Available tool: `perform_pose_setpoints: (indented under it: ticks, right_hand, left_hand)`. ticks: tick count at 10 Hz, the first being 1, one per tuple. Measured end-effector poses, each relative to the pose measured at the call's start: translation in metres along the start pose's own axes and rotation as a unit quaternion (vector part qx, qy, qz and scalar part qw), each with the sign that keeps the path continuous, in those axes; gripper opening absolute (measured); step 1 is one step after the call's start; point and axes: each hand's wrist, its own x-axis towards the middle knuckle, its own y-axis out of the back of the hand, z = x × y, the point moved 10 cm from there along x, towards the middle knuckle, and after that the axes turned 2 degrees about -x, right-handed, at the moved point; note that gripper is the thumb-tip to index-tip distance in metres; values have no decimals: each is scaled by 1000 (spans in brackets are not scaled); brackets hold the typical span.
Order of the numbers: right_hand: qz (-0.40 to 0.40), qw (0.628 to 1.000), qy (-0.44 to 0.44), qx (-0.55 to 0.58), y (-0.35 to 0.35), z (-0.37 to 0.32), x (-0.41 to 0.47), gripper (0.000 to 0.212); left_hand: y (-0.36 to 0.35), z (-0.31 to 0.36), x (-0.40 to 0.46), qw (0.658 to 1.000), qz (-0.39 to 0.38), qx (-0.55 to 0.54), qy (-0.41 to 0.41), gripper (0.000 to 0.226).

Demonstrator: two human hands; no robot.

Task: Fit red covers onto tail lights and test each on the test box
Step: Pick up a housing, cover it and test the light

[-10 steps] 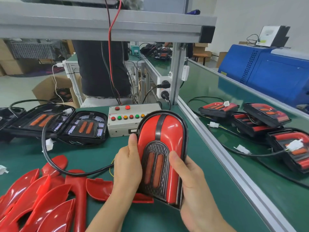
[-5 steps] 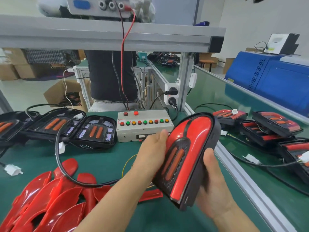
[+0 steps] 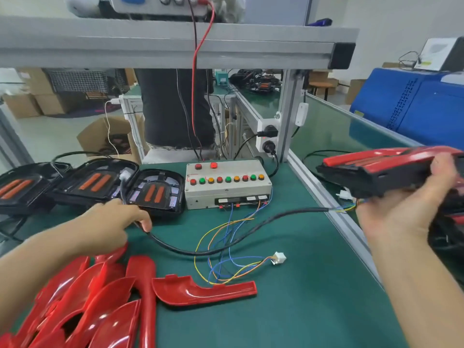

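Observation:
My right hand (image 3: 404, 209) holds a covered tail light (image 3: 381, 172), red on top with a black base, flat over the right conveyor. Its black cable (image 3: 251, 234) trails left across the green mat to my left hand (image 3: 110, 222), which grips it near an uncovered black tail light (image 3: 155, 192). The grey test box (image 3: 226, 187) with coloured buttons stands at the back centre. Its thin coloured wires end in a white connector (image 3: 278, 258) lying loose on the mat. One red cover (image 3: 203, 291) lies apart from the pile.
A pile of red covers (image 3: 82, 305) fills the front left. Two more uncovered tail lights (image 3: 82, 182) lie at the back left. An aluminium rail (image 3: 334, 222) separates the mat from the conveyor. A person in dark clothes stands behind the bench, and a blue machine (image 3: 414, 114) is at the right.
My right hand has swung the covered tail light from the centre out to the right over the conveyor. My left hand let go of the light and moved left onto its cable.

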Motion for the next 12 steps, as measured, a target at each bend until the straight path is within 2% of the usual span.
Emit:
perform_pose_setpoints:
  ticks: [1, 2, 3, 4, 5, 6, 7, 8, 10, 11, 12]
  right_hand:
    - [-10, 995, -34, 90, 13, 5, 21, 36]
    - [-26, 998, -46, -13, 20, 16, 13, 36]
    - [-17, 984, -112, -135, 44, 33, 16, 36]
    - [-2, 959, -157, -236, 62, 41, 23, 37]
    - [15, 935, -188, -300, 68, 47, 29, 34]
    - [10, 908, -194, -371, 71, 47, 40, 29]
    - [-12, 833, -142, -535, 63, 33, 55, 33]
    - [-28, 761, -114, -639, 60, 20, 67, 32]
    - [-57, 768, -177, -613, 66, 53, 57, 30]
    - [-54, 739, -122, -660, 53, 47, 52, 28]
    - [-28, 653, 20, -756, 17, 14, 42, 28]
  left_hand:
    - [9, -11, 4, 994, 99, 38, 22, 58]
    - [33, -1, -4, 970, 223, 90, 26, 34]
    - [64, 20, -28, 926, 372, 23, -54, 31]
    - [85, 64, -69, 841, 510, 14, -181, 33]
    - [85, 106, -82, 806, 531, 56, -258, 44]
    - [71, 137, -82, 799, 495, 107, -324, 53]
    - [52, 158, -80, 791, 455, 169, -373, 63]
    - [40, 165, -77, 791, 418, 210, -394, 62]
    - [39, 180, -79, 766, 398, 251, -438, 48]
    - [37, 185, -78, 771, 382, 256, -440, 59]
    - [33, 186, -77, 777, 373, 246, -443, 63]
